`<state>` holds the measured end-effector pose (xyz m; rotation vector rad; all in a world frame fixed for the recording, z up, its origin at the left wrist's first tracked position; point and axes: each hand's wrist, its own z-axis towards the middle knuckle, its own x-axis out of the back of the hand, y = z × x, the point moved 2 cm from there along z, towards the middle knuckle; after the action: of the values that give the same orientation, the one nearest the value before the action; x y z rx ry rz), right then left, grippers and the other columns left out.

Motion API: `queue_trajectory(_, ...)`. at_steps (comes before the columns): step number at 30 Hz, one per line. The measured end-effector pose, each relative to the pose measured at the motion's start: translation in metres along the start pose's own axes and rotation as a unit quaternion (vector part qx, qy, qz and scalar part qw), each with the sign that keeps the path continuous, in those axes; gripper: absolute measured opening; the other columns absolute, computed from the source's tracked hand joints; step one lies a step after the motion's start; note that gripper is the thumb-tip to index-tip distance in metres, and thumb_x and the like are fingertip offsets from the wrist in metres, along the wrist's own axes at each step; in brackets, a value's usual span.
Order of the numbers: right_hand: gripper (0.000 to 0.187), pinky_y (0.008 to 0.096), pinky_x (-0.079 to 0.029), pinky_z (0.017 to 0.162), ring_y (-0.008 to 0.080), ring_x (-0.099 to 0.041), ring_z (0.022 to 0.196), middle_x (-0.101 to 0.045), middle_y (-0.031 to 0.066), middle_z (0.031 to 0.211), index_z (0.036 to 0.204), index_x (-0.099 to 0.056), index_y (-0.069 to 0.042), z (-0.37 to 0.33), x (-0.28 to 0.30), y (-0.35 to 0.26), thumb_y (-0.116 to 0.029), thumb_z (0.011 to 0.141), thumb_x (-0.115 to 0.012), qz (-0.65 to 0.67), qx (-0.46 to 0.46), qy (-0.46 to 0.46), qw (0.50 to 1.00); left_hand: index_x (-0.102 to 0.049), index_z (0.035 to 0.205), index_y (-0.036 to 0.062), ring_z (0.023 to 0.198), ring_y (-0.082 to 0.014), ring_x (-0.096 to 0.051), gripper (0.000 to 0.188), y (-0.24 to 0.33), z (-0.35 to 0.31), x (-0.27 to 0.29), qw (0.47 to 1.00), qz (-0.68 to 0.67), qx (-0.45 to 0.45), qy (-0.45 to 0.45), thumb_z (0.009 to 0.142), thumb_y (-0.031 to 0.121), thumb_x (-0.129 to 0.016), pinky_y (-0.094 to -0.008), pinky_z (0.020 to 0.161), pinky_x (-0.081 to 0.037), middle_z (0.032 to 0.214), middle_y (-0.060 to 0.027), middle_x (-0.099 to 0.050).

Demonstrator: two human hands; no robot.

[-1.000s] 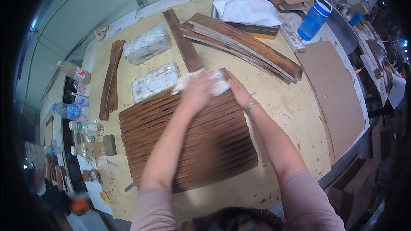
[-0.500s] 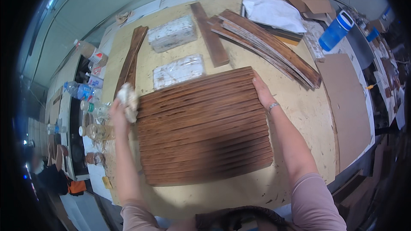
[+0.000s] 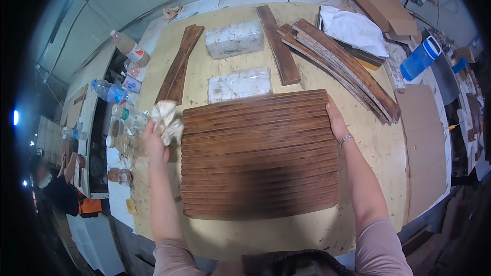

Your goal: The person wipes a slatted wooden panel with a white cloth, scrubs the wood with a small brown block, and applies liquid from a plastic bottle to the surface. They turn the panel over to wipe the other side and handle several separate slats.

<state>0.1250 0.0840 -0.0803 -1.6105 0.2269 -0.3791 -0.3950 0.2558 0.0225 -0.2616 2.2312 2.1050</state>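
A dark brown ribbed wooden panel (image 3: 261, 148) lies in front of me, its grooves running left to right. Bunched in my left hand (image 3: 155, 140) is a stained white rag (image 3: 168, 121), held at the panel's upper left edge. At the opposite side, my right hand (image 3: 336, 121) grips the panel's upper right edge, fingers partly hidden behind it. Just beyond the panel stands a white wrapped block (image 3: 239, 85), and a second wrapped block (image 3: 233, 39) is farther back. Under all of it is a yellowish worktable (image 3: 373, 174).
Brown wooden strips lie at the back left (image 3: 179, 64), back middle (image 3: 279, 46) and right (image 3: 348, 69). Several plastic bottles (image 3: 125, 144) line the left edge. A white cloth (image 3: 354, 30), a cardboard box (image 3: 382, 9) and a blue bottle (image 3: 420, 59) are at the back right. Another person (image 3: 60, 194) is far left.
The whole view has shifted, so the table's things appear farther right. The panel now looks more level. The rag stays in my left hand and the right hand keeps its hold.
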Motion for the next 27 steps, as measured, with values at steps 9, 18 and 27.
queue_trajectory(9, 0.064, 0.0355, -0.028, 0.120, 0.0293, -0.038, 0.145, -0.041, 0.0185, 0.156, 0.153, -0.035, 0.000, 0.009, 0.009, -0.004, -0.030, 0.101, -0.054, -0.102, 0.012, 0.033, 0.994, -0.068, 0.120, 0.0084, 0.121, -0.0404, -0.057, 0.034, -0.050, 0.017, -0.085, 0.855, 0.471, -0.181, -0.119, 0.088, 0.006, -0.059, -0.0445, 0.104, -0.043, 0.127, -0.0167, -0.066)
queue_trajectory(18, 0.054, 0.0429, -0.044, 0.105, 0.0383, -0.055, 0.119, -0.058, 0.0216, 0.126, 0.128, -0.060, -0.001, 0.018, -0.031, -0.058, -0.032, 0.085, -0.072, -0.419, 0.156, 0.046, 0.893, -0.066, 0.112, 0.0041, 0.104, -0.0390, -0.061, 0.027, -0.046, 0.010, -0.081, 0.812, 0.506, -0.253, -0.145, 0.086, 0.005, -0.058, -0.0457, 0.093, -0.047, 0.106, -0.0187, -0.067)
queue_trajectory(27, 0.049, 0.0434, -0.045, 0.102, 0.0386, -0.052, 0.116, -0.054, 0.0195, 0.121, 0.125, -0.058, -0.001, -0.009, -0.038, -0.064, -0.032, 0.090, -0.071, -0.407, 0.135, 0.043, 0.902, -0.065, 0.116, 0.0032, 0.110, -0.0410, -0.057, 0.032, -0.050, -0.013, -0.069, 0.790, 0.522, -0.292, -0.135, 0.087, 0.001, -0.054, -0.0481, 0.096, -0.045, 0.111, -0.0202, -0.064)
